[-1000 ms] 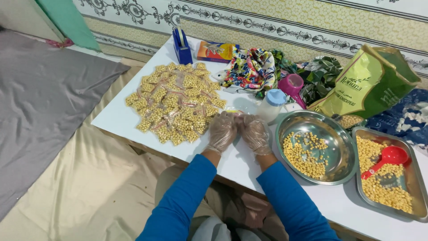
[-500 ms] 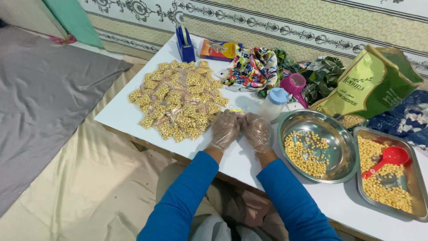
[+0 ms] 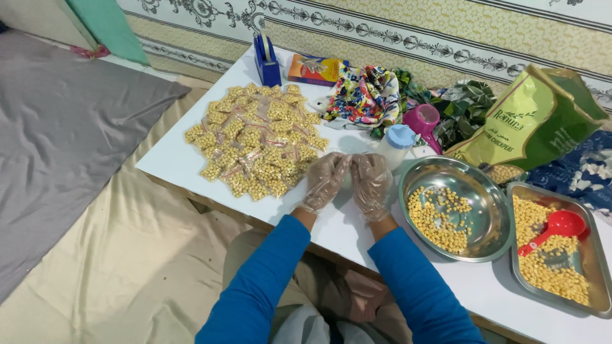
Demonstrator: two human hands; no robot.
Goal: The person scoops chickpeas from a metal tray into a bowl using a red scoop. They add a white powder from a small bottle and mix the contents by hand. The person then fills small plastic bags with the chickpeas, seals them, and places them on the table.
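Gloved hands pressed together over something small on the white table (image 3: 191, 167)

Left hand (image 3: 324, 180) and right hand (image 3: 371, 185) curled shut, fingertips meeting, contents hidden, posture same as a second ago; right of them the round steel bowl (image 3: 454, 209), beyond-left the pile of filled bags (image 3: 256, 141)

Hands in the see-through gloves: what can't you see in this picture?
Head view only:
- What the left hand and right hand hold between them: hidden by the fingers pressed together.
- The rectangular tray: its right end is cut off by the picture's edge.
- The white bottle: its lower part is hidden behind the right hand.
- The little bags: too small to count the chickpeas in each.
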